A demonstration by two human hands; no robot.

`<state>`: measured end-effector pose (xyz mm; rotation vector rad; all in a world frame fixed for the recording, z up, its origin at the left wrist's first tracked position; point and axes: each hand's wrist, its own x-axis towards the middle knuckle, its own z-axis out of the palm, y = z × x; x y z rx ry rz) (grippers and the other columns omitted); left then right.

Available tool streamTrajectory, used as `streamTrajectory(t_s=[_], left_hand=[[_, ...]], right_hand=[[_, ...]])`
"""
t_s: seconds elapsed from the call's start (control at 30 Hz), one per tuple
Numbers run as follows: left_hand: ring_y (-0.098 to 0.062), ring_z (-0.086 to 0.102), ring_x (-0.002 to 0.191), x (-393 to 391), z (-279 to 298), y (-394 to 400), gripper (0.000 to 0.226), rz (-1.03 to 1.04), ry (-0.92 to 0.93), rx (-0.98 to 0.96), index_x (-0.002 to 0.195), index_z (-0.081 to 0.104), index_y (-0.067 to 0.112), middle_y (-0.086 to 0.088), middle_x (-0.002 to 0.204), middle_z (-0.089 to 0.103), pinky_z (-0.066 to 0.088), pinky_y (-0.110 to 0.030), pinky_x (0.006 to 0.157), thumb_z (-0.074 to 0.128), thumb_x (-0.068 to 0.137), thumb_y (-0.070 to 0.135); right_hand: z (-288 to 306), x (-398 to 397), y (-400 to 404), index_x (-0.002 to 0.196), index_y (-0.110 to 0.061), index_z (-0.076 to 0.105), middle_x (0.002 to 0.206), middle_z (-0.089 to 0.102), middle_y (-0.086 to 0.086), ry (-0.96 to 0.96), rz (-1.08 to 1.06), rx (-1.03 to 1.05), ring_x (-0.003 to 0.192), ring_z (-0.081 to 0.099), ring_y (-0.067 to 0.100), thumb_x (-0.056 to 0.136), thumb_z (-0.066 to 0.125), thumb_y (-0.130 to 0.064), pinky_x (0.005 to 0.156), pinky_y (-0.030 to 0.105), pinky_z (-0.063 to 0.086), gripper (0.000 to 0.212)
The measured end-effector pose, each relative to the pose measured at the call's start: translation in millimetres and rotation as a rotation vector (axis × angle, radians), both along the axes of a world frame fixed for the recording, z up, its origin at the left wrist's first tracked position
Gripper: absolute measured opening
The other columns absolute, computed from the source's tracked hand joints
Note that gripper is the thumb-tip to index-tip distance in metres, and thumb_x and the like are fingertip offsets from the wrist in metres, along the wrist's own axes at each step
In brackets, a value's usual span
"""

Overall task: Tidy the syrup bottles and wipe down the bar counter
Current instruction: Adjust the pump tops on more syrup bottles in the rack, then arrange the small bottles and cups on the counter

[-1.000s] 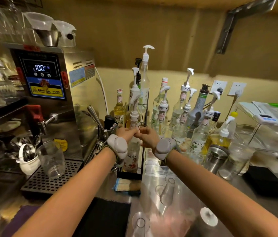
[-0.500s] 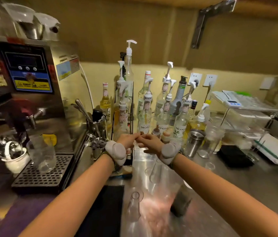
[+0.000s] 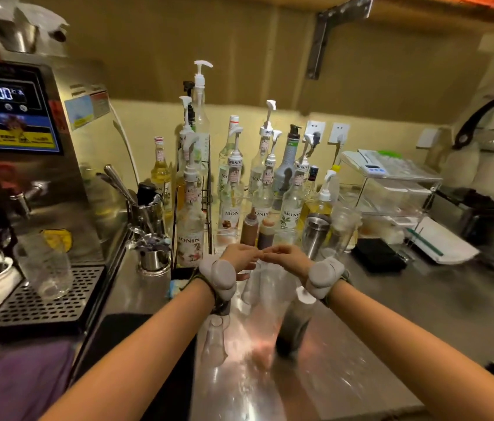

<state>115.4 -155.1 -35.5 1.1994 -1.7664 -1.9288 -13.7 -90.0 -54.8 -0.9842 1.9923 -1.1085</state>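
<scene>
hands point(image 3: 241, 256) meet over glossy steel counter point(image 3: 376, 314).

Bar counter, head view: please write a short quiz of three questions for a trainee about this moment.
1. True or false: the left hand grips a syrup bottle.
2. Which number shows on the machine display? A 85, B 100, C 60.
3. Fill in: two brown squeeze bottles stand just behind the ___.

Key: 1 false, the fingertips of both hands meet, holding no bottle; the right hand is also free. 2 B. 3 hands.
</scene>
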Motion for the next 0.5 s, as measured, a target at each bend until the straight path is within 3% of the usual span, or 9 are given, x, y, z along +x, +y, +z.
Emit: streamTrajectory(t_s=[0.1,0.2,0.27,0.4,0.5], left_hand=[[-0.019,0.054,0.111,-8.4,-4.0,10.0,0.04,-0.026,-0.009,-0.009,0.127,0.057,0.011,-0.011,0.124,0.058,0.045,-0.033,0.095,0.061,0.088,0.01],[-0.022,0.052,0.124,-18.1,-7.8,20.3,0.045,-0.035,-0.008,0.006,0.13,0.054,0.012,-0.011,0.132,0.056,0.043,-0.035,0.103,0.06,0.087,0.005],[-0.022,0.052,0.124,-25.1,-12.9,27.4,0.046,-0.035,-0.021,0.014,0.131,0.053,0.013,-0.011,0.132,0.055,0.044,-0.034,0.103,0.059,0.086,0.003],[-0.024,0.051,0.124,-36.4,-28.0,38.2,0.044,-0.049,-0.052,-0.017,0.128,0.056,0.011,-0.013,0.13,0.056,0.045,-0.035,0.101,0.055,0.085,0.0],[-0.023,0.052,0.118,-45.2,-42.9,47.4,0.049,-0.052,-0.074,-0.01,0.127,0.057,0.011,-0.011,0.124,0.058,0.044,-0.035,0.1,0.053,0.081,-0.006]], right_hand=[[-4.0,-9.8,13.0,0.114,0.002,0.065,0.114,0.066,0.014,-0.02,-0.007,0.003,0.092,0.056,0.01,0.084,0.067,-0.009,0.061,0.006,0.045,0.032],[-10.0,-22.0,20.9,0.113,0.004,0.064,0.103,0.066,0.01,-0.034,0.013,0.025,0.098,0.056,0.015,0.082,0.067,-0.003,0.075,0.013,0.046,0.032],[-14.9,-29.5,26.6,0.116,0.003,0.062,0.104,0.062,0.009,-0.061,0.016,0.067,0.102,0.055,0.017,0.081,0.068,-0.002,0.084,0.021,0.044,0.037],[-26.6,-36.1,36.9,0.117,0.003,0.062,0.118,0.064,0.017,-0.059,0.052,0.102,0.103,0.057,0.018,0.081,0.067,-0.002,0.086,0.022,0.046,0.037],[-36.5,-41.3,44.1,0.119,0.006,0.062,0.121,0.064,0.02,-0.09,0.078,0.107,0.11,0.06,0.025,0.081,0.065,0.001,0.099,0.031,0.046,0.038]])
